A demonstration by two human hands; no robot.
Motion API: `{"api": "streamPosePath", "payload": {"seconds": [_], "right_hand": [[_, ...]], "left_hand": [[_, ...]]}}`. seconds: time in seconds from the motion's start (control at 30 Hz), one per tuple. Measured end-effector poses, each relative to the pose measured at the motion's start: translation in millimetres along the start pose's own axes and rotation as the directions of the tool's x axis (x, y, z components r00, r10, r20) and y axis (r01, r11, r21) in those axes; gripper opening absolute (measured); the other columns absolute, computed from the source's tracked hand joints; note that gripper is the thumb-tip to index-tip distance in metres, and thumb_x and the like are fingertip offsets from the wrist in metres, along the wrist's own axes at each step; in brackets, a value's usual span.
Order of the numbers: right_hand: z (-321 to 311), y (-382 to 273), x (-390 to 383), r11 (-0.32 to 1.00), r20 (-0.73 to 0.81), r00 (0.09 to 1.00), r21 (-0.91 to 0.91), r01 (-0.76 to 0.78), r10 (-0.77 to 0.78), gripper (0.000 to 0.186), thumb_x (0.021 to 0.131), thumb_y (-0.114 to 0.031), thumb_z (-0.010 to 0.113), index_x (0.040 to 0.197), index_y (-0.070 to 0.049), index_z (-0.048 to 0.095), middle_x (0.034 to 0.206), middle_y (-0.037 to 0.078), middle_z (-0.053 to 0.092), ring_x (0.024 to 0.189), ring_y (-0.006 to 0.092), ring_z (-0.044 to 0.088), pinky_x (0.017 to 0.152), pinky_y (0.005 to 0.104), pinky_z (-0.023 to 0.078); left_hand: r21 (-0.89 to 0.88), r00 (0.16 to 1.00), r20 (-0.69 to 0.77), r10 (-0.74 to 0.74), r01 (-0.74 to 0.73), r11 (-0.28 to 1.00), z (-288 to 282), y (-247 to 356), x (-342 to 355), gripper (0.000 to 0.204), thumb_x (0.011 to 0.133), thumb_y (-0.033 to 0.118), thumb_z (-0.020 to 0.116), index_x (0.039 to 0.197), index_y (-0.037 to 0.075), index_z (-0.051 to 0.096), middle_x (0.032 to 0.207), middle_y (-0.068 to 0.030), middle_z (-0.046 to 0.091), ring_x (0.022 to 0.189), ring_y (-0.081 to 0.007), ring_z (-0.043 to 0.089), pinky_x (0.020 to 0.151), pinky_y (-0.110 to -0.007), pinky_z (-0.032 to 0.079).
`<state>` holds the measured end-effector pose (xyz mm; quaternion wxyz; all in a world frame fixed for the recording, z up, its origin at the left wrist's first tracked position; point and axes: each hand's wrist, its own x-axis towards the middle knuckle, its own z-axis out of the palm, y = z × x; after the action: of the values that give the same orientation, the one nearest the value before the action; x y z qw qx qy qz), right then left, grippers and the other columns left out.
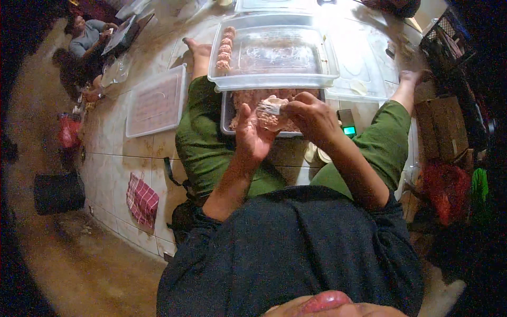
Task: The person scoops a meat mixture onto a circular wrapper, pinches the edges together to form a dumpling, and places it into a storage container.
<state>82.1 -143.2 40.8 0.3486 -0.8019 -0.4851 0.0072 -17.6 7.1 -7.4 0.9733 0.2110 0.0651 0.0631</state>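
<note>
My left hand (252,134) cups a dumpling (271,114), a thin white wrapper heaped with pink minced filling. My right hand (311,116) pinches the wrapper's upper edge from the right. Both hands are raised over a metal tray of minced filling (231,108) on the floor between my legs. Beyond it stands a clear plastic box (274,79) with a short row of finished dumplings (226,50) along its left side.
I sit on a tiled floor in green trousers with legs spread. A lidded clear box (157,100) lies to the left, a checked cloth (141,199) near my left hip, a small scale (347,124) by my right thigh. Another person (87,37) sits far left.
</note>
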Motion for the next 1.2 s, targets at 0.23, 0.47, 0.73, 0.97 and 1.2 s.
{"api": "streamPosePath", "payload": {"seconds": [0.23, 0.47, 0.73, 0.97, 1.2], "right_hand": [[-27, -11, -11, 0.994, -0.007, 0.994, -0.042, -0.105, 0.105, 0.009, 0.075, -0.011, 0.065, 0.084, -0.009, 0.062, 0.093, 0.012, 0.057, 0.081, 0.0307, 0.061, 0.068, 0.0370, 0.050], [10, -14, -28, 0.996, -0.121, 0.993, 0.084, 0.010, 0.001, 0.012, 0.075, -0.010, 0.065, 0.086, -0.008, 0.060, 0.095, 0.015, 0.058, 0.081, 0.0305, 0.061, 0.068, 0.0372, 0.050], [-21, -7, -21, 0.992, -0.142, 0.989, 0.125, -0.022, 0.039, 0.008, 0.075, -0.009, 0.068, 0.080, -0.005, 0.064, 0.088, 0.013, 0.060, 0.077, 0.0257, 0.062, 0.066, 0.0327, 0.050], [-38, 17, -28, 0.900, 0.064, 0.964, 0.345, -0.266, 0.260, 0.017, 0.075, -0.015, 0.070, 0.088, -0.005, 0.064, 0.092, 0.010, 0.063, 0.081, 0.0237, 0.062, 0.071, 0.0331, 0.049], [29, 67, -37, 0.514, 0.497, 0.843, 0.679, -0.524, 0.205, 0.022, 0.082, -0.019, 0.065, 0.096, -0.002, 0.066, 0.084, 0.003, 0.067, 0.075, 0.0083, 0.057, 0.068, 0.0251, 0.048]], "left_hand": [[-0.085, 0.993, -0.073, 0.088, -0.094, 0.992, 8, 8, -12, 0.084, 0.082, 0.066, 0.040, 0.129, -0.004, 0.036, 0.126, -0.0234, 0.046, 0.114, -0.0328, 0.048, 0.097, -0.044, 0.039], [-0.112, 0.989, -0.033, 0.143, -0.146, 0.983, 5, 11, -18, 0.082, 0.083, 0.065, 0.038, 0.130, -0.002, 0.036, 0.125, -0.0214, 0.048, 0.113, -0.0321, 0.050, 0.098, -0.045, 0.038], [0.259, 0.998, 0.066, -0.012, -0.006, 0.966, 15, 1, -16, 0.094, 0.078, 0.075, 0.027, 0.136, 0.001, 0.030, 0.125, -0.0183, 0.049, 0.112, -0.0274, 0.051, 0.096, -0.042, 0.041], [0.261, 1.000, 0.019, 0.001, -0.006, 0.965, 17, 5, -15, 0.099, 0.076, 0.077, 0.027, 0.139, 0.002, 0.022, 0.126, -0.0193, 0.047, 0.111, -0.0289, 0.051, 0.094, -0.042, 0.042], [0.473, 0.945, 0.069, -0.319, 0.250, 0.845, 11, -7, -17, 0.108, 0.070, 0.081, 0.034, 0.143, 0.009, 0.002, 0.131, -0.0224, 0.041, 0.109, -0.0301, 0.051, 0.092, -0.043, 0.042]]}}
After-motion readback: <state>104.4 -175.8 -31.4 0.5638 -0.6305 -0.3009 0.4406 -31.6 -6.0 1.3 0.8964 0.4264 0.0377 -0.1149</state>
